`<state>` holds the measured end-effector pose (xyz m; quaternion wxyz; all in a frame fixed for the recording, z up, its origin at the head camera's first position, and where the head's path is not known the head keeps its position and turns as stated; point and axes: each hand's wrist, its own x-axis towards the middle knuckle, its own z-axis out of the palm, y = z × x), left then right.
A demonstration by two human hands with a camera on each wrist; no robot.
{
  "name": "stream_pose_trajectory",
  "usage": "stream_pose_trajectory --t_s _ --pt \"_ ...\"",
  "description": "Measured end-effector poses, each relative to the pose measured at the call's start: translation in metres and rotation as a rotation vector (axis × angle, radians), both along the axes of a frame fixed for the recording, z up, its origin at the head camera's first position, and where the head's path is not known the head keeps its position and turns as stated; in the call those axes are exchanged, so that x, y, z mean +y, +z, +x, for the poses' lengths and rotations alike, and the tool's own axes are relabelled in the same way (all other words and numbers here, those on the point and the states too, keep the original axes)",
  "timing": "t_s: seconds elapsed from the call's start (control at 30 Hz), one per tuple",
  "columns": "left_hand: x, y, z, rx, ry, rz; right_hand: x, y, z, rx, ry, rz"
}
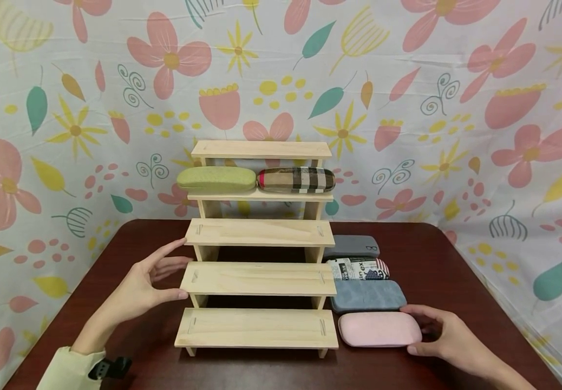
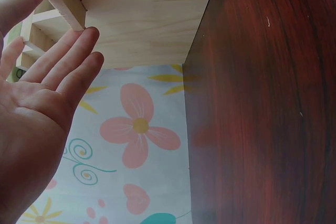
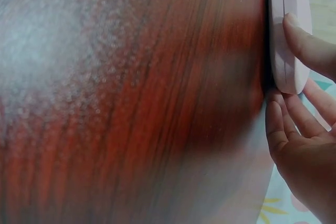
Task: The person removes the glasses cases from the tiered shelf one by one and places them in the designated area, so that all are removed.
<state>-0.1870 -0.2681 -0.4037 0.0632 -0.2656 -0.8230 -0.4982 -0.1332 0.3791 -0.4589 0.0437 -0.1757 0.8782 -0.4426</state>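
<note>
A light wooden stepped rack stands in the middle of the table. My left hand is at its left side, fingers extended, with fingertips and thumb right at the ends of two middle shelves. In the left wrist view the fingers reach along the rack's side panel. At the lower right lies a pink glasses case. My right hand pinches its right end, thumb in front and index finger behind. The right wrist view shows the thumb on the front of the case.
Behind the pink case lie a blue glasses case, a printed case and a grey case, close beside the rack. A green case and a plaid case rest on an upper shelf. A flowered cloth hangs behind the table.
</note>
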Motion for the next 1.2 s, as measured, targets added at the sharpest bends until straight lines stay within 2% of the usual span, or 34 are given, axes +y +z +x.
stream_pose_trajectory --t_s 0.3,0.63,0.83,0.97,1.2 --pt "0.0 0.0 0.0 0.007 -0.001 -0.002 0.003 0.0 0.0 0.034 0.016 0.0" --pt "0.0 0.0 0.0 0.002 -0.009 0.011 0.005 0.01 -0.001 0.171 0.017 0.019" --pt "0.0 -0.001 0.0 0.006 -0.012 0.014 0.005 0.029 -0.004 0.175 -0.007 0.082" --pt "0.0 -0.001 0.0 0.01 -0.013 0.014 -0.002 0.042 -0.009 0.211 -0.009 0.091" --pt "0.0 0.0 -0.001 0.022 -0.009 0.005 -0.023 0.072 -0.025 0.275 0.006 0.079"
